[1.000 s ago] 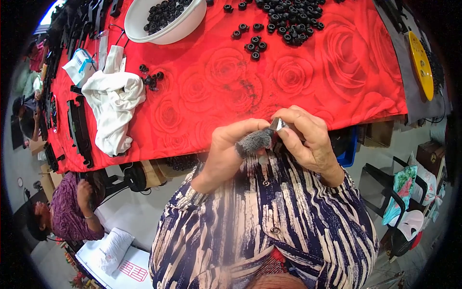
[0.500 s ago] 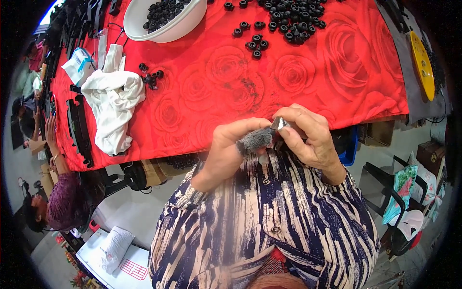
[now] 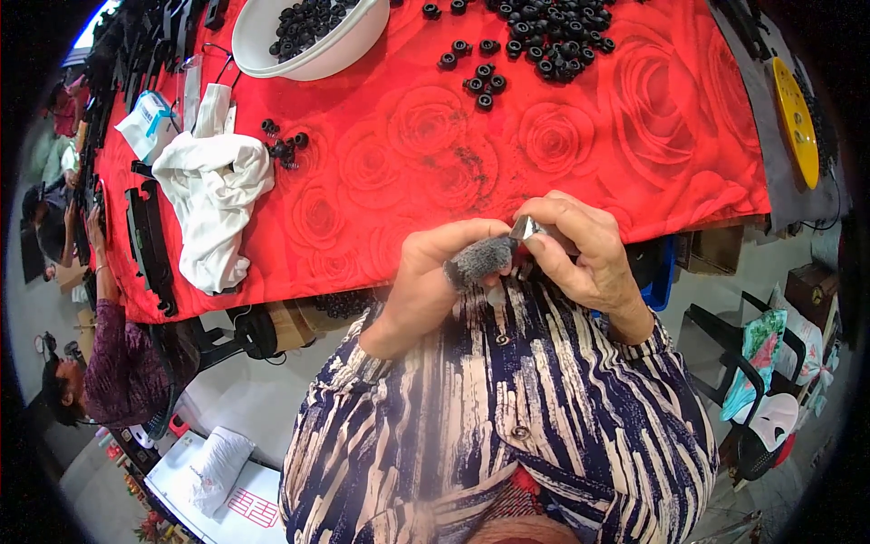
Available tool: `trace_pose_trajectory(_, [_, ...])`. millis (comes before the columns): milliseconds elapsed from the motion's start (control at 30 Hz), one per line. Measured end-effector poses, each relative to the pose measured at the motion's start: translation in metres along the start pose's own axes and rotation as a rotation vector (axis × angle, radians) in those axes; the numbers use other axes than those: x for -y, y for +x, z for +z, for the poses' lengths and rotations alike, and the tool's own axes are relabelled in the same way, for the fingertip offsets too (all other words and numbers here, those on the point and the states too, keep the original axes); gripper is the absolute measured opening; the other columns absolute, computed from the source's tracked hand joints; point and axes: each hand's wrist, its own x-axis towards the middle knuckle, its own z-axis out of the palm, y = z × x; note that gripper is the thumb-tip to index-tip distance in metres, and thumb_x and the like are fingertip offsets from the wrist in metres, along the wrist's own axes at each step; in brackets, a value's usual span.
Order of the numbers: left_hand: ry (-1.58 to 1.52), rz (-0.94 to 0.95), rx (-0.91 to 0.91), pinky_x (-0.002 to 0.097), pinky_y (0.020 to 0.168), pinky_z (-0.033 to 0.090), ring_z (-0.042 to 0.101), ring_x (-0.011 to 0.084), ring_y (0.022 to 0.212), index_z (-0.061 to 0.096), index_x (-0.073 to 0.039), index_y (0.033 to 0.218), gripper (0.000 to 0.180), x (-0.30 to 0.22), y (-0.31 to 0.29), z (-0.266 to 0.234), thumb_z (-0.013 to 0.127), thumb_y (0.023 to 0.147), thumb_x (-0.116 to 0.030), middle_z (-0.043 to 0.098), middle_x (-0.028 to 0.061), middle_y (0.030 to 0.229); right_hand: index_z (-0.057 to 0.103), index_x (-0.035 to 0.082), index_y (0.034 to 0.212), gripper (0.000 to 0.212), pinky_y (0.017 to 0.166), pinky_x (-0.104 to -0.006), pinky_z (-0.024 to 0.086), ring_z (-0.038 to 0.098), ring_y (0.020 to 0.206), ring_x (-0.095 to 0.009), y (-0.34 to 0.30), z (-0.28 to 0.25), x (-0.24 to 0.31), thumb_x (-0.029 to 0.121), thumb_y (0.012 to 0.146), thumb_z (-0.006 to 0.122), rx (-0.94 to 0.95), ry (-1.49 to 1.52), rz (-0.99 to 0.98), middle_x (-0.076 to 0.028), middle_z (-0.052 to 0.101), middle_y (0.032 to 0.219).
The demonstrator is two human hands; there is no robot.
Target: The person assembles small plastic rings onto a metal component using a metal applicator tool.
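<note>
silvery metal glints on a small piece [image 3: 523,228] pinched between the thumb and forefinger of the right hand [image 3: 584,252], by the near edge of the red tablecloth [image 3: 381,195]. the left hand [image 3: 433,263], with a fuzzy grey sleeve [image 3: 478,260] on one finger, curls just beside it, though whether it grips anything i cannot tell. farther across lie loose black round parts [image 3: 557,41] and a white bowl [image 3: 349,53] holding similar ones.
</note>
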Motion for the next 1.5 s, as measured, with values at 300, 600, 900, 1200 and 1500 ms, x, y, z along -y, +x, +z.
trace_pose_trajectory(300, [-0.05, -0.042, 0.053, 0.019, 0.065, 0.043, 0.053, 0.0058, 0.073, 0.06, 0.002, 0.107, 0.022, 0.002, 0.002, -0.005, 0.057, 0.088, -0.01, 0.061, 0.002, 0.086, 0.058, -0.002, 0.094, 0.018, 0.051, -0.0315, 0.041, 0.054, 0.057, -0.023, 0.004, -0.005, -0.002, 0.001, 0.076, 0.06, 0.078, 0.012, -0.034, -0.012, 0.053, 0.07])
trace_pose_trajectory(600, [-0.3, -0.191, 0.102, 0.0204, 0.066, 0.045, 0.056, 0.0094, 0.078, 0.06, 0.001, 0.108, 0.022, 0.004, 0.005, -0.01, 0.057, 0.088, -0.009, 0.061, 0.005, 0.091, 0.058, -0.003, 0.092, 0.017, 0.051, -0.0325, 0.042, 0.055, 0.058, -0.024, 0.006, -0.007, -0.006, 0.002, 0.076, 0.06, 0.088, 0.018, -0.079, -0.012, 0.054, 0.07])
trace_pose_trajectory(900, [-0.299, -0.124, 0.134, 0.0212, 0.066, 0.046, 0.056, 0.0108, 0.078, 0.06, 0.0, 0.109, 0.022, 0.009, 0.006, -0.011, 0.055, 0.088, -0.007, 0.061, 0.0069, 0.091, 0.058, -0.005, 0.096, 0.018, 0.05, -0.0283, 0.039, 0.053, 0.058, -0.018, 0.009, -0.011, -0.009, 0.004, 0.08, 0.057, 0.143, 0.04, -0.075, -0.009, 0.055, 0.07])
trace_pose_trajectory(1200, [-0.214, -0.038, 0.043, 0.0202, 0.068, 0.044, 0.054, 0.0088, 0.075, 0.058, 0.001, 0.112, 0.025, 0.009, 0.01, -0.008, 0.055, 0.089, -0.008, 0.06, 0.005, 0.088, 0.059, -0.002, 0.093, 0.016, 0.055, -0.0305, 0.043, 0.057, 0.062, -0.023, 0.011, -0.009, -0.001, 0.0, 0.078, 0.059, 0.092, 0.019, 0.06, -0.013, 0.055, 0.072])
trace_pose_trajectory(1500, [-0.211, 0.014, 0.031, 0.0204, 0.069, 0.044, 0.055, 0.0084, 0.076, 0.058, 0.002, 0.112, 0.025, 0.013, 0.01, -0.012, 0.054, 0.089, -0.005, 0.061, 0.0051, 0.088, 0.058, -0.003, 0.093, 0.017, 0.054, -0.0315, 0.042, 0.055, 0.061, -0.025, 0.013, -0.007, -0.004, 0.001, 0.077, 0.059, 0.087, 0.006, 0.038, -0.013, 0.054, 0.071])
